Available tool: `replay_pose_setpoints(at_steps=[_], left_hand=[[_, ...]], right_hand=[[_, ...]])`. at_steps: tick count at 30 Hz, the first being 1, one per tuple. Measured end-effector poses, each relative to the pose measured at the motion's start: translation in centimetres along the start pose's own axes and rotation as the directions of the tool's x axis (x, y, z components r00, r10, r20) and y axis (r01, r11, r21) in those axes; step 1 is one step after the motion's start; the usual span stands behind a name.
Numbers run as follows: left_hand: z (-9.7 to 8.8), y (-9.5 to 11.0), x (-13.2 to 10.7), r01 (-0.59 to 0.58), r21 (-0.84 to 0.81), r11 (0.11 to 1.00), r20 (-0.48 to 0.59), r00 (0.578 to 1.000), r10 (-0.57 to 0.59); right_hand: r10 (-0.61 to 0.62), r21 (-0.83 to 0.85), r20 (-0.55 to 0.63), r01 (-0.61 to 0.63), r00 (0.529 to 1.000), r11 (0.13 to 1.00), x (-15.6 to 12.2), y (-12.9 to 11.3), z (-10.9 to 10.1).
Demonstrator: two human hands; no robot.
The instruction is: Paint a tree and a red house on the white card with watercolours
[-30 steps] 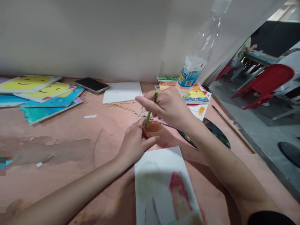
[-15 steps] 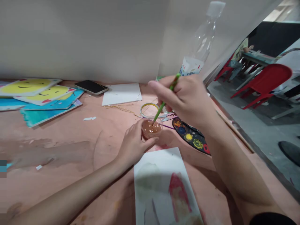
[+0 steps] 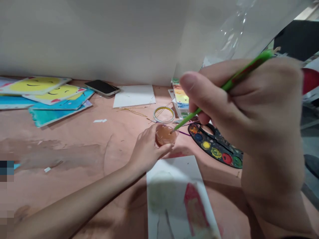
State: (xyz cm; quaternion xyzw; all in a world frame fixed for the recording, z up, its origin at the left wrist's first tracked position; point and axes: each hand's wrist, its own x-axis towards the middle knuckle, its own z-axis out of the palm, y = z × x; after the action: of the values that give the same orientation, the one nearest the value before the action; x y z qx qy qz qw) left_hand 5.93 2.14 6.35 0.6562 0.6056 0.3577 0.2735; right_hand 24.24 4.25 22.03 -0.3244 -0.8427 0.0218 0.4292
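Now: left hand cups clear plastic cup of brown liquid | right hand pinches green paintbrush, tip in cup | hands apart | watercolor palette just beside

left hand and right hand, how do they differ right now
The left hand holds a small clear cup of brownish liquid, while the right hand pinches a green paintbrush. The left sits low; the right is raised and looks larger, nearer the camera. Both are bare and reach the cup.
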Motion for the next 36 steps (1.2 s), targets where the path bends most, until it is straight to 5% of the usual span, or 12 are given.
replay_pose_setpoints(at_steps=[5,11,21,27,36], left_hand=[[0.1,0.3,-0.1,-0.001,-0.018,1.0,0.005,1.0,0.001],[0.2,0.1,-0.2,-0.001,-0.019,1.0,0.009,1.0,0.001],[0.5,-0.1,-0.2,0.005,0.002,1.0,0.001,1.0,-0.005],[0.5,0.0,-0.2,0.006,0.004,1.0,0.001,1.0,-0.006],[0.3,0.3,0.0,0.007,0.029,1.0,0.017,1.0,-0.007]], right_hand=[[0.075,0.0,0.13,-0.076,0.989,0.997,0.1,-0.2,0.3],[-0.081,0.055,0.063,0.077,0.995,0.995,0.3,0.6,0.1],[-0.098,0.031,-0.013,0.098,0.995,0.995,0.3,0.9,-0.2],[0.064,0.198,0.317,-0.132,0.946,0.971,0.8,0.4,-0.4],[0.047,0.212,0.321,-0.12,0.946,0.97,2.2,1.9,0.6]])
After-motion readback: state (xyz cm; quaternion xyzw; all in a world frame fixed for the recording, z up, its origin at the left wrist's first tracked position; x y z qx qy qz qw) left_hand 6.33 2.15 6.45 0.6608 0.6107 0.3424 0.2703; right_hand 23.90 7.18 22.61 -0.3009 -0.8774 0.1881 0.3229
